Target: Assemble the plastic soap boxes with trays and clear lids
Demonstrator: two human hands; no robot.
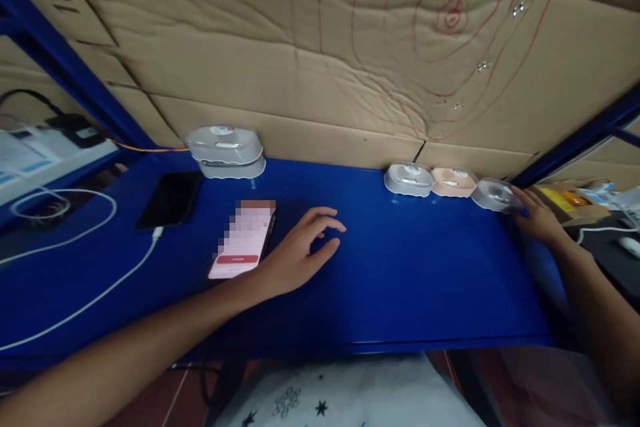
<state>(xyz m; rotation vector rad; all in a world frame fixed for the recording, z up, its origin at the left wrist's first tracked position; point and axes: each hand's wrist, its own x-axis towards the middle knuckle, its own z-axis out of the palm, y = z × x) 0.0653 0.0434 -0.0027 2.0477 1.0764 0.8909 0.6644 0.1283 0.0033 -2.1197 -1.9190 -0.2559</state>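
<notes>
My left hand (307,250) hovers over or rests on the blue table (400,280), its fingers apart and nothing in them. Just left of it lies a phone with a lit pink screen (245,240). At the right, my right hand (537,213) is at the far end of a dark grey oval container (495,195); its fingertips are partly hidden, and whether they grip it is unclear. Beside that container stand a peach one (454,182) and a light grey one (409,179), in a row along the cardboard wall.
Stacked grey containers (227,150) stand at the back left. A dark phone (170,200) with a white cable (120,277) lies near them. Cardboard (250,47) with red drawn lines rises behind the table. A cardboard box (567,203) is beyond my right hand.
</notes>
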